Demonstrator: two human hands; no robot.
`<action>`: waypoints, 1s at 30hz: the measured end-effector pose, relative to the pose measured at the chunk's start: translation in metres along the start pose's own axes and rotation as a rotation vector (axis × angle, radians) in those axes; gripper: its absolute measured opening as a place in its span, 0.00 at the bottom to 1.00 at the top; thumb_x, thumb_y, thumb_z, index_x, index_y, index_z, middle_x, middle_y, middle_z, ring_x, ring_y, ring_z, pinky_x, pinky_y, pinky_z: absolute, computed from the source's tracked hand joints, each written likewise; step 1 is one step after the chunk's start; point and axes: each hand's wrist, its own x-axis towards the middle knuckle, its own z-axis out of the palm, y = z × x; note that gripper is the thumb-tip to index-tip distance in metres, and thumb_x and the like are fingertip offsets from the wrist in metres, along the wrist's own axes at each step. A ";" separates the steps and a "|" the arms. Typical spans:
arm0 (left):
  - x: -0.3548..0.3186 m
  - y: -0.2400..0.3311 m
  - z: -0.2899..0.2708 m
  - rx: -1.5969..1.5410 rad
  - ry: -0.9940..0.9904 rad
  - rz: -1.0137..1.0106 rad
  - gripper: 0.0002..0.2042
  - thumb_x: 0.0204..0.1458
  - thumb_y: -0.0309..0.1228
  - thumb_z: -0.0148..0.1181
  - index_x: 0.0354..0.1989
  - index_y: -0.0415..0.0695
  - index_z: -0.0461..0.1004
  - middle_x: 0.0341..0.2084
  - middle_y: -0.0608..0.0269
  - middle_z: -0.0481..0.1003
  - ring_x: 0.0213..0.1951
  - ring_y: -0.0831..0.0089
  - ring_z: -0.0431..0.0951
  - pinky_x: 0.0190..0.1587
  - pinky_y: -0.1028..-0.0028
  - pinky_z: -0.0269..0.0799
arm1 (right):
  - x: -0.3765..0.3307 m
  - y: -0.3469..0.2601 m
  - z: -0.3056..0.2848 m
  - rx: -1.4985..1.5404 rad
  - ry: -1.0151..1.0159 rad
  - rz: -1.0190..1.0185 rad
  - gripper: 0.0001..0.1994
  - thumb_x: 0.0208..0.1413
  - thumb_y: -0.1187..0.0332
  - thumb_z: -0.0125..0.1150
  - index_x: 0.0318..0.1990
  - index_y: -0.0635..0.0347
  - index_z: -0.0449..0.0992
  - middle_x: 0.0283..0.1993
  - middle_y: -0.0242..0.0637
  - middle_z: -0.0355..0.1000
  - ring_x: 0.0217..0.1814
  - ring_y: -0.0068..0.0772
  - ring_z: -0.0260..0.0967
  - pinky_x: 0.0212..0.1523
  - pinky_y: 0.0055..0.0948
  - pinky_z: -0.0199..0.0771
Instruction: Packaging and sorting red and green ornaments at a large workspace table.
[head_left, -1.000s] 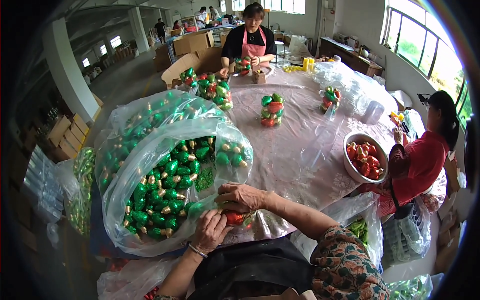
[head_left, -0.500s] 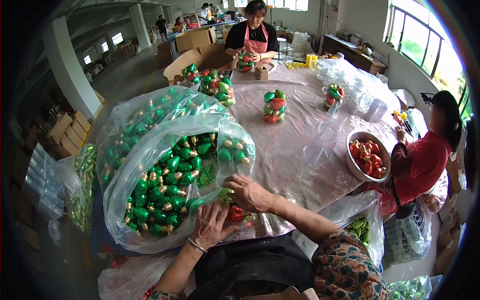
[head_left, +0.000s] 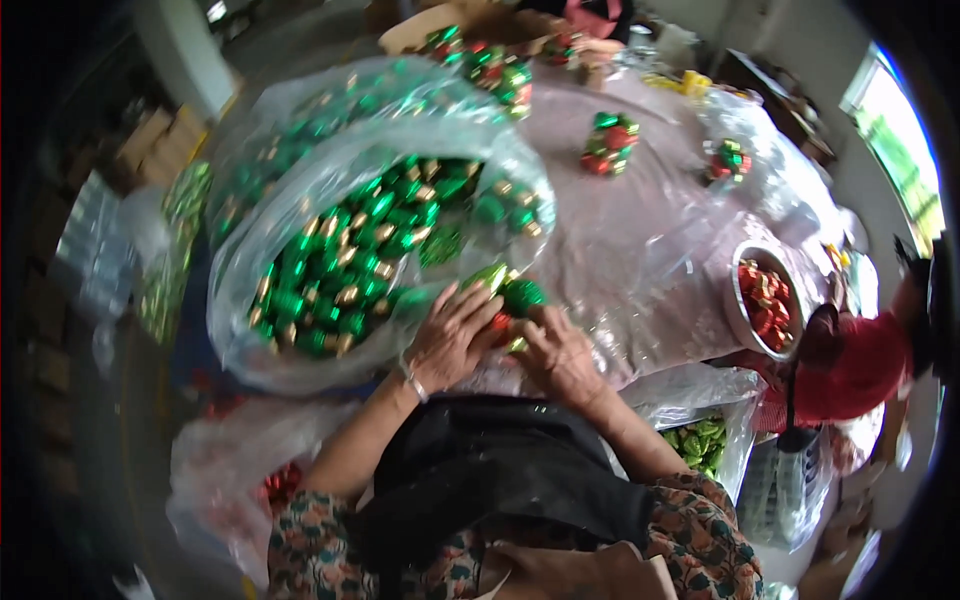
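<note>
At the near edge of the bench (head_left: pixel 575 235), which is covered with a pale pink cloth (head_left: pixel 650 205), the left hand (head_left: pixel 450 335) and the right hand (head_left: pixel 562 358) grasp together, from two sides, a small cluster of shiny ornaments (head_left: pixel 522 296), coloured dark green, yellowish green and red. The fingers of both hands are bent around it; because of the blur and the covering fingers, I cannot tell whether a transparent container encloses these ornaments. Just beyond the left hand, and toward the left, lies a large open bag of translucent plastic (head_left: pixel 232 325), filled with glossy green bulb-shaped ornaments with gold caps (head_left: pixel 350 265). Farther away on the bench stands one upright bundle of green and red ornaments (head_left: pixel 608 150), well apart from the hands. On the right part of the bench, a round white bowl (head_left: pixel 770 250) contains shiny red ornaments (head_left: pixel 766 305), and near it is a co-worker in a red garment (head_left: pixel 850 370).
</note>
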 end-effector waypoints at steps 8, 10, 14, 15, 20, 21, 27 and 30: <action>-0.027 -0.002 0.011 -0.137 0.133 0.127 0.15 0.48 0.36 0.59 0.42 0.40 0.73 0.49 0.56 0.69 0.51 0.64 0.69 0.56 0.63 0.58 | 0.004 -0.001 0.008 0.134 -0.006 -0.100 0.11 0.41 0.71 0.63 0.35 0.55 0.73 0.32 0.37 0.63 0.35 0.41 0.62 0.35 0.36 0.66; -0.027 -0.004 0.010 -0.112 0.115 0.117 0.16 0.48 0.38 0.59 0.42 0.40 0.73 0.49 0.57 0.69 0.51 0.64 0.69 0.55 0.64 0.59 | 0.009 0.004 0.014 0.157 -0.039 -0.155 0.10 0.41 0.71 0.63 0.35 0.56 0.73 0.31 0.37 0.63 0.34 0.41 0.62 0.34 0.36 0.66; -0.024 0.006 -0.003 0.006 0.126 0.113 0.20 0.48 0.43 0.58 0.43 0.40 0.73 0.49 0.57 0.68 0.50 0.63 0.70 0.53 0.65 0.60 | 0.018 0.006 0.010 0.206 -0.088 -0.259 0.09 0.41 0.73 0.63 0.33 0.59 0.74 0.29 0.37 0.64 0.32 0.41 0.61 0.33 0.35 0.64; -0.027 0.010 -0.008 0.070 0.174 0.099 0.21 0.49 0.44 0.57 0.43 0.40 0.73 0.50 0.56 0.68 0.50 0.63 0.69 0.53 0.65 0.61 | 0.022 0.003 0.005 0.224 -0.094 -0.261 0.08 0.41 0.74 0.63 0.32 0.59 0.73 0.29 0.37 0.64 0.32 0.40 0.61 0.33 0.35 0.64; -0.034 0.007 -0.017 -0.074 -0.081 -0.032 0.23 0.48 0.47 0.57 0.44 0.40 0.72 0.52 0.52 0.65 0.53 0.60 0.66 0.54 0.63 0.59 | 0.023 -0.005 0.006 0.221 -0.124 -0.296 0.07 0.40 0.75 0.63 0.30 0.60 0.73 0.29 0.36 0.65 0.32 0.40 0.62 0.33 0.34 0.65; -0.034 0.005 -0.017 -0.077 -0.082 -0.022 0.23 0.48 0.47 0.57 0.44 0.40 0.72 0.52 0.52 0.65 0.53 0.60 0.66 0.54 0.63 0.59 | 0.023 -0.004 0.008 0.216 -0.119 -0.289 0.07 0.40 0.75 0.63 0.30 0.60 0.73 0.29 0.36 0.65 0.32 0.40 0.62 0.33 0.34 0.65; -0.032 0.019 -0.049 -0.017 0.178 0.057 0.23 0.46 0.40 0.61 0.48 0.40 0.70 0.52 0.51 0.64 0.53 0.56 0.65 0.53 0.61 0.60 | 0.031 0.005 -0.006 0.252 -0.038 -0.171 0.07 0.41 0.76 0.65 0.30 0.60 0.74 0.28 0.36 0.68 0.31 0.37 0.66 0.33 0.32 0.67; -0.061 0.016 -0.072 -0.022 0.311 -0.037 0.20 0.43 0.32 0.65 0.46 0.39 0.71 0.50 0.52 0.66 0.51 0.54 0.67 0.52 0.61 0.62 | 0.061 0.014 -0.049 0.285 0.049 -0.142 0.06 0.43 0.75 0.66 0.30 0.60 0.77 0.29 0.36 0.71 0.30 0.30 0.68 0.31 0.27 0.68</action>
